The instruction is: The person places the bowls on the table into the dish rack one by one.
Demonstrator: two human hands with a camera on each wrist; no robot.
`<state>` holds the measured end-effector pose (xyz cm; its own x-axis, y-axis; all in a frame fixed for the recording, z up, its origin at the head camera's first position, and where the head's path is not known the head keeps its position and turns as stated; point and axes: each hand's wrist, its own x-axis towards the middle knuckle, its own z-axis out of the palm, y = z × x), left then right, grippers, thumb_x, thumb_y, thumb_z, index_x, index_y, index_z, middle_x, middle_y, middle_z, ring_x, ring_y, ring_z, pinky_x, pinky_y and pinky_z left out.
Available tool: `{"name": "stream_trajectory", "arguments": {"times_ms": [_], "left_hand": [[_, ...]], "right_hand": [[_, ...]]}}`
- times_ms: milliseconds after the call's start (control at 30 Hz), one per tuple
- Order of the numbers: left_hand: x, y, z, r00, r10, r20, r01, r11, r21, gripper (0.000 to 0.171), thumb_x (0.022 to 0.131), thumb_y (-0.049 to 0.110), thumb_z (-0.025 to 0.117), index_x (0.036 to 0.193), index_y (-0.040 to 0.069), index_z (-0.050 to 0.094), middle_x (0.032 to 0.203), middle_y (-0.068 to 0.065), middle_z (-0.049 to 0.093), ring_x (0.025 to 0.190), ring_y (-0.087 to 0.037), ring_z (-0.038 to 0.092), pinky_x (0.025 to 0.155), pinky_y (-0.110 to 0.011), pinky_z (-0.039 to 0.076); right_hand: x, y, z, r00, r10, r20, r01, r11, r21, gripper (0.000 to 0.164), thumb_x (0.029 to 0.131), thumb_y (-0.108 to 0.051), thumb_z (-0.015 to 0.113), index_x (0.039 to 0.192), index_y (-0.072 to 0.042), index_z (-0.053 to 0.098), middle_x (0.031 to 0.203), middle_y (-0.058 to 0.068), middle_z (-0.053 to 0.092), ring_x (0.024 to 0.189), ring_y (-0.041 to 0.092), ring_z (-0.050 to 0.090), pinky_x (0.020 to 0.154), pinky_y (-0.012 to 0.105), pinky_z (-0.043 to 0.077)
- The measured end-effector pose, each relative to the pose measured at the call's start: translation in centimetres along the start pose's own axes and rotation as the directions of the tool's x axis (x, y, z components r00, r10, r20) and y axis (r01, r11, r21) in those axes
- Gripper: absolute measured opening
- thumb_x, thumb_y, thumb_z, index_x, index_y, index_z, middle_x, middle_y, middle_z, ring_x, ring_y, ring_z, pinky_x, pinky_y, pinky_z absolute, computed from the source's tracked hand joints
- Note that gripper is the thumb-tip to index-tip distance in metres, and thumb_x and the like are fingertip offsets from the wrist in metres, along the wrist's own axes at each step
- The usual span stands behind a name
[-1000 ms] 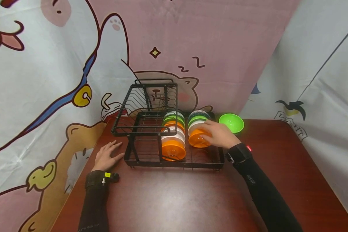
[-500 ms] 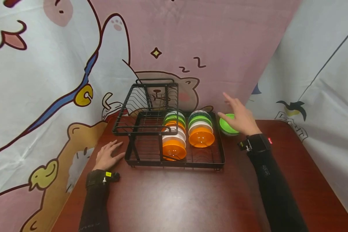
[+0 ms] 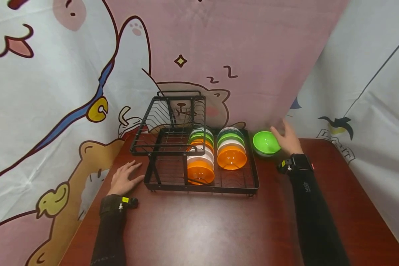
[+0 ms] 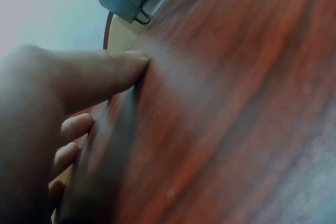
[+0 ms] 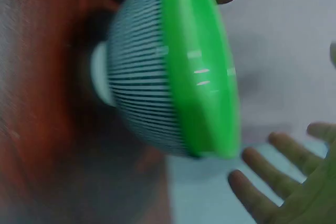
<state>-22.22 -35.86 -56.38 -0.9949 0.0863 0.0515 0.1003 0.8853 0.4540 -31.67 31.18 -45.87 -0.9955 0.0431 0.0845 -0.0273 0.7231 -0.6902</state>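
Observation:
My right hand (image 3: 289, 141) is at the right side of a bright green bowl (image 3: 266, 142), its thumb close to the rim. In the right wrist view its fingers (image 5: 281, 177) are spread and apart from the bowl. Beneath the green rim shows a bowl with dark and white stripes (image 5: 139, 72), standing on a pale foot on the table. My left hand (image 3: 123, 180) rests on the table left of the black dish rack (image 3: 199, 188), holding nothing; its thumb (image 4: 105, 74) lies out straight on the wood.
Two rows of tilted bowls stand in the rack, each ending at the front in an orange bowl, one at right (image 3: 232, 157) and one at left (image 3: 200, 173). An upper wire shelf (image 3: 167, 149) covers the rack's left part. Printed cloth (image 3: 259, 55) hangs behind the table.
My right hand has let go of the orange bowl in the rack's right row. It has moved right, passing over the green bowl to its right side. My left hand stays put.

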Motion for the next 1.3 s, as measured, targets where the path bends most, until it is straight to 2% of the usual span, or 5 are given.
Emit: {"name": "stream_trajectory", "arguments": {"times_ms": [233, 467, 1033, 1167, 1300], "left_hand": [[0.2, 0.3, -0.2, 1.000, 0.012, -0.003, -0.012, 1.000, -0.005, 0.071, 0.096, 0.054, 0.067, 0.156, 0.019, 0.048, 0.168, -0.020, 0.034, 0.152, -0.051, 0.025, 0.115, -0.076, 0.020], [-0.3, 0.0, 0.4, 1.000, 0.030, 0.002, -0.030, 1.000, -0.003, 0.071, 0.096, 0.054, 0.067, 0.155, 0.019, 0.049, 0.167, -0.020, 0.035, 0.152, -0.052, 0.026, 0.114, -0.077, 0.021], [0.0, 0.4, -0.3, 1.000, 0.010, 0.010, -0.010, 1.000, -0.012, 0.070, 0.097, 0.051, 0.067, 0.156, 0.018, 0.048, 0.168, -0.020, 0.033, 0.153, -0.051, 0.024, 0.115, -0.077, 0.019], [0.0, 0.3, -0.3, 1.000, 0.009, 0.010, -0.009, 1.000, -0.011, 0.070, 0.097, 0.051, 0.067, 0.156, 0.018, 0.047, 0.168, -0.020, 0.032, 0.153, -0.051, 0.024, 0.115, -0.077, 0.019], [0.0, 0.4, -0.4, 1.000, 0.016, 0.011, -0.016, 1.000, -0.009, 0.070, 0.098, 0.051, 0.066, 0.156, 0.017, 0.047, 0.168, -0.021, 0.032, 0.153, -0.052, 0.024, 0.115, -0.077, 0.019]], "right_hand": [[0.4, 3.7, 2.8, 0.985, 0.159, 0.065, -0.155, 0.986, -0.069, 0.071, 0.107, -0.044, 0.046, 0.151, 0.011, 0.039, 0.144, 0.038, 0.049, 0.131, 0.056, 0.049, 0.107, 0.067, 0.043], [-0.5, 3.6, 4.2, 0.969, 0.229, -0.091, -0.236, 0.968, -0.089, 0.048, 0.099, -0.017, 0.043, 0.139, 0.006, 0.059, 0.115, 0.029, 0.066, 0.091, 0.038, 0.056, 0.073, 0.042, 0.043], [-0.5, 1.3, 3.8, 0.930, 0.019, -0.368, -0.149, 0.933, -0.329, 0.035, 0.110, -0.020, 0.043, 0.130, -0.002, 0.066, 0.109, 0.032, 0.072, 0.092, 0.054, 0.067, 0.072, 0.061, 0.050], [-0.5, 1.0, 3.3, 0.903, 0.001, -0.429, -0.129, 0.954, -0.269, 0.036, 0.111, -0.022, 0.043, 0.131, -0.002, 0.065, 0.114, 0.033, 0.071, 0.098, 0.057, 0.067, 0.080, 0.066, 0.051], [-0.4, 1.2, 2.5, 0.855, 0.078, -0.513, -0.080, 0.997, 0.018, 0.039, 0.112, -0.024, 0.040, 0.134, 0.001, 0.063, 0.128, 0.031, 0.068, 0.118, 0.052, 0.064, 0.101, 0.062, 0.050]]}}
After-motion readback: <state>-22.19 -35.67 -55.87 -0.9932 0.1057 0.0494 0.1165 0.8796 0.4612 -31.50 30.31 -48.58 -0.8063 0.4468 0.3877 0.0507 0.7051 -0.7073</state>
